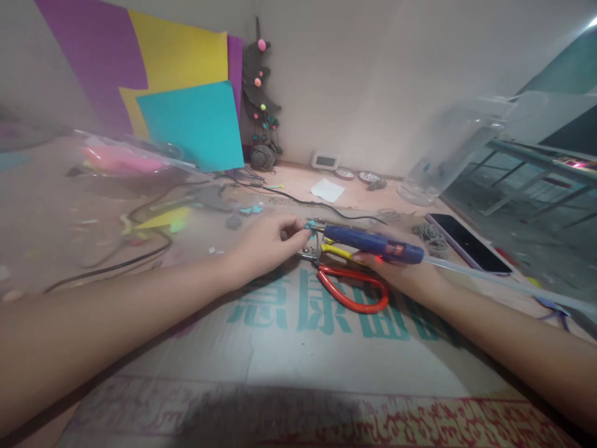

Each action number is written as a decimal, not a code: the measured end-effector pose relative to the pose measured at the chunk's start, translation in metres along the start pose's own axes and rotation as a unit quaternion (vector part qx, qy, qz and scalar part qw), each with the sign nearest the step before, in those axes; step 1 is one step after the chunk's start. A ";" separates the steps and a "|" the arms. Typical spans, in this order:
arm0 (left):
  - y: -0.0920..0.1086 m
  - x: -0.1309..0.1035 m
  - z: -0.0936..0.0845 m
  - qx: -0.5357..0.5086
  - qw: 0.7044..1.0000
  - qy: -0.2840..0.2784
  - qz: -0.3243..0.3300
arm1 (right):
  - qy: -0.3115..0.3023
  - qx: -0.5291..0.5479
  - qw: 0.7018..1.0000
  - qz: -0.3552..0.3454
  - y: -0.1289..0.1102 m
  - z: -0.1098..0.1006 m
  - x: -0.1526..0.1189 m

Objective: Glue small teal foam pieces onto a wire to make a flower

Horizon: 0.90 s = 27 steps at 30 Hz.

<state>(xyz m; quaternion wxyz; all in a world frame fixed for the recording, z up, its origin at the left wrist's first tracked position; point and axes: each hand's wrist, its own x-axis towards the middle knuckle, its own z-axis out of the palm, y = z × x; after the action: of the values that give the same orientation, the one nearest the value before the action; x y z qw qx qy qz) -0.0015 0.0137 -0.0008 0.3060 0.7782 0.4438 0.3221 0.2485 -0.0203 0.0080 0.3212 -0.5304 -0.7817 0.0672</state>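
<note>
Near the middle of the table, my left hand (pixel 277 244) pinches a small teal piece (pixel 311 228) between thumb and fingertips. My right hand (pixel 396 264) is wrapped round a blue glue gun (pixel 373 241), partly hidden behind it. The gun's metal nozzle points left and meets the teal piece, and a clear stick trails from its rear end to the right. Beneath the hands lie scissors with a red handle loop (pixel 354 308) and a yellow one (pixel 336 251); their blades are partly covered by my left hand.
A phone (pixel 469 244) and a bundle of grey cord (pixel 430 240) lie at the right. Behind stand a clear container (pixel 436 163), a small white device (pixel 325 160) and a teal sheet (pixel 193 127). Black cable (pixel 112 269) and paper scraps spread over the left side.
</note>
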 end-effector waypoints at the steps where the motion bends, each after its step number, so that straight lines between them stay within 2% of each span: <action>1: -0.001 0.000 0.000 -0.001 1.000 -0.001 -0.002 | 0.004 -0.004 1.000 -0.003 0.000 0.000 0.000; 7: 0.000 0.000 0.001 -0.007 1.000 -0.003 -0.007 | -0.011 0.026 0.999 0.024 -0.005 -0.005 0.000; 14: 0.002 0.000 0.000 0.001 1.000 -0.006 0.017 | -0.060 0.201 0.977 0.050 -0.008 -0.015 0.004; 16: 0.002 -0.001 0.000 0.000 1.000 -0.009 0.018 | -0.042 0.246 0.966 0.066 -0.007 -0.019 0.008; 18: 0.002 -0.001 0.000 0.010 0.999 -0.009 0.030 | 0.004 0.280 0.957 0.078 -0.005 -0.025 0.015; 22: 0.002 -0.001 0.001 0.049 0.997 -0.011 0.052 | 0.061 0.247 0.960 0.115 0.006 -0.038 0.043; 27: -0.001 0.000 0.002 0.043 0.998 -0.018 0.044 | 0.048 0.145 0.978 0.139 0.033 -0.041 0.094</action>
<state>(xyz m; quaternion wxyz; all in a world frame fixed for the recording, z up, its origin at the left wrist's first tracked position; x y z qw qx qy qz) -0.0007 0.0141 -0.0030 0.2663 0.8148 0.4172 0.3019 0.2761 0.0664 0.0663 0.4193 -0.5848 -0.6656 0.1979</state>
